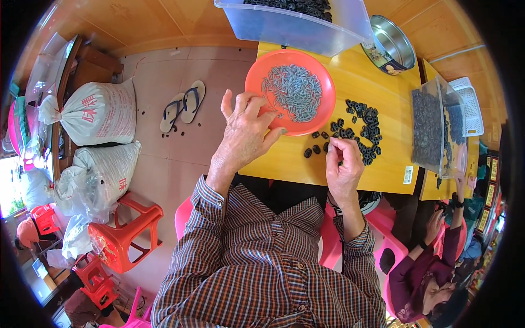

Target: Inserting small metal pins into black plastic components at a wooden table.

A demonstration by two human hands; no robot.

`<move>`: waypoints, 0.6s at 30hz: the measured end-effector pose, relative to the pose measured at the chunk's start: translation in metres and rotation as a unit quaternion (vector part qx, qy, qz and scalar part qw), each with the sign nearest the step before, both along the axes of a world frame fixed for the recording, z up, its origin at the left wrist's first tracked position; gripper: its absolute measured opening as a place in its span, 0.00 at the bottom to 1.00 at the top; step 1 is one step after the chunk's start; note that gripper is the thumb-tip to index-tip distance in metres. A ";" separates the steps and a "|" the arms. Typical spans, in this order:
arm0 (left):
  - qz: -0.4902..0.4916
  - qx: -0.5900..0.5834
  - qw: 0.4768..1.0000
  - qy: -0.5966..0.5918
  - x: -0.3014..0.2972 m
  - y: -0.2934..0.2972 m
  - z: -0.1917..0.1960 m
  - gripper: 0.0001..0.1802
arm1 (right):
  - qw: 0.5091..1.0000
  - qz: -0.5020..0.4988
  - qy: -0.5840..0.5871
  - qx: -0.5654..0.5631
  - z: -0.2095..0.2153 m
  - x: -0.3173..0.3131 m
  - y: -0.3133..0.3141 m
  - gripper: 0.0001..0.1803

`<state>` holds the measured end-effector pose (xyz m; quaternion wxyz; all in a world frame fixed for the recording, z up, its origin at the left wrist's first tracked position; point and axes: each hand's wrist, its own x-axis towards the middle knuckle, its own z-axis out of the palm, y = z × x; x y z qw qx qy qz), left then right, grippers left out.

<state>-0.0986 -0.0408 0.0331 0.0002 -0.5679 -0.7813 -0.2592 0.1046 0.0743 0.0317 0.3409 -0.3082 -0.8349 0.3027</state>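
A shallow orange bowl [254,74] on the yellow table holds a heap of small grey metal screws [292,93]. Over its near left rim is my left hand [243,123], fingers spread and thumb apart, the fingertips close to a screw at the heap's edge. Small black oval plastic parts [369,128] lie scattered to the right of the bowl. Among the nearest of them, my right hand [344,167] is closed, thumb and forefinger pinched together. What sits in that pinch is mostly hidden.
A clear tub [306,24] of black parts stands at the table's far side, beside a round metal tin [391,44]. Another clear bin [437,126] is at right. Beyond it sits a person [426,279]. Sandals [183,106], white sacks [98,115] and a red stool [128,235] occupy the left floor.
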 end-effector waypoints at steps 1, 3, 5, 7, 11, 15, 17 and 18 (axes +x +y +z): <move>-0.001 0.005 1.000 -0.001 0.001 0.001 -0.001 0.17 | 1.000 -0.004 0.000 -0.002 -0.001 0.003 -0.001 0.09; -0.004 0.010 1.000 -0.003 0.002 0.003 -0.003 0.17 | 1.000 -0.011 -0.002 -0.003 -0.002 0.008 -0.003 0.09; -0.005 0.010 1.000 -0.006 0.003 0.005 -0.005 0.17 | 1.000 -0.008 -0.012 -0.019 -0.004 0.010 -0.005 0.09; -0.008 0.005 1.000 -0.001 0.003 0.004 -0.005 0.17 | 1.000 -0.005 -0.013 -0.015 -0.008 0.011 -0.007 0.09; -0.014 0.020 1.000 0.010 0.002 0.000 -0.007 0.16 | 0.999 0.001 -0.032 -0.012 -0.009 0.011 -0.007 0.08; -0.023 0.023 0.999 0.009 0.002 -0.001 -0.008 0.16 | 0.997 0.000 -0.076 0.023 -0.012 0.006 0.001 0.08; -0.028 0.021 0.999 0.001 0.003 -0.002 -0.008 0.16 | 0.993 0.006 -0.087 0.078 -0.012 -0.002 0.005 0.07; -0.028 0.021 0.999 0.002 0.003 -0.001 -0.008 0.16 | 0.993 0.006 -0.086 0.078 -0.011 -0.006 0.006 0.07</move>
